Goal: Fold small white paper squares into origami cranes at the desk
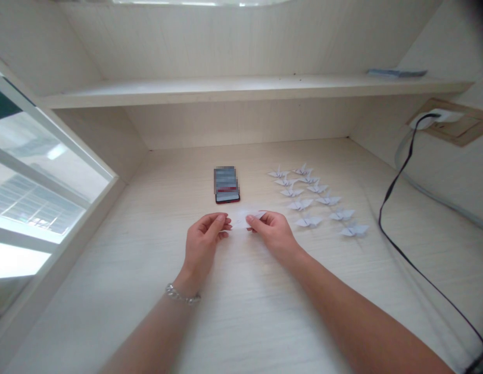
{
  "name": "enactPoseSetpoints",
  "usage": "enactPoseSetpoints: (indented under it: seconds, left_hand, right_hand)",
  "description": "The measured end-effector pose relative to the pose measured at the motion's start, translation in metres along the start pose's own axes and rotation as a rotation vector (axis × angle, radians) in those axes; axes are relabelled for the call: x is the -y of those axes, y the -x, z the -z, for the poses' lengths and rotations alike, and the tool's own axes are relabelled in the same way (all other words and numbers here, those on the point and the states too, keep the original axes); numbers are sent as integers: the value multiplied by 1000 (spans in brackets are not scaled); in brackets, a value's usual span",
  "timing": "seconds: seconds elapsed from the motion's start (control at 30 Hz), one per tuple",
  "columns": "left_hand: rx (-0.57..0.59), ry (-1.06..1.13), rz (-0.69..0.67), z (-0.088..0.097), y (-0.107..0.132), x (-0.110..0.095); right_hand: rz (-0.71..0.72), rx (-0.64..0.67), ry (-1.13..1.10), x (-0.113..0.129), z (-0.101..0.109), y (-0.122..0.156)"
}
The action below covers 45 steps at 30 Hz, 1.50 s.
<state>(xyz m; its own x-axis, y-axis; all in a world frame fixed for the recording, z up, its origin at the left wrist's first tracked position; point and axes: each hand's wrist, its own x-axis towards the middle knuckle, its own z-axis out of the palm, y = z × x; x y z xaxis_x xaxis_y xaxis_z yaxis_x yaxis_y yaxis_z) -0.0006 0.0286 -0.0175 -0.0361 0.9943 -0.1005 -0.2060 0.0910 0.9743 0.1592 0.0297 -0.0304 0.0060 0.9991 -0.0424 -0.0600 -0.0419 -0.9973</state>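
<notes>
Since your right hand [278, 236] has the small white paper [238, 220] pinched between thumb and fingers, the thing to watch is that it pokes out to that hand's left, long axis looking roughly side to side. Your left hand [202, 236] is half curled right by the other end, but honestly can't tell if it's gripping the edge or just beside it. So the paper's between your hands, right one clearly nearer, phone [227, 184] beyond, paper cranes [301, 204] off to the right
</notes>
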Motion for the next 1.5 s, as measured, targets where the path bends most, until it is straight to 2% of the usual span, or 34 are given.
enactPoseSetpoints:
  seconds: [0.1,0.17,0.23,0.4,0.6,0.73,0.97,1.27,1.5]
  left_hand:
    - [128,-118,32,-4,4,-2]
    - [185,-251,-13,-5,5,-2]
    - [212,-340,-63,-5,6,-1]
    - [153,-346,-114,-3,7,1]
    - [174,-329,-67,-5,7,0]
    - [174,-384,-101,-5,7,2]
    - [155,-424,-130,-2,8,2]
    - [158,-294,-80,-1,6,5]
    - [85,-281,-71,-4,6,3]
  right_hand:
    - [26,115,20,3,0,1]
    - [43,173,45,5,1,1]
    - [44,176,76,6,0,2]
    - [47,66,187,5,-1,2]
    - [45,149,227,5,-1,4]
    - [61,209,299,6,0,6]
    - [64,230,297,7,0,7]
    - [80,236,300,7,1,7]
    - [80,203,217,8,-2,4]
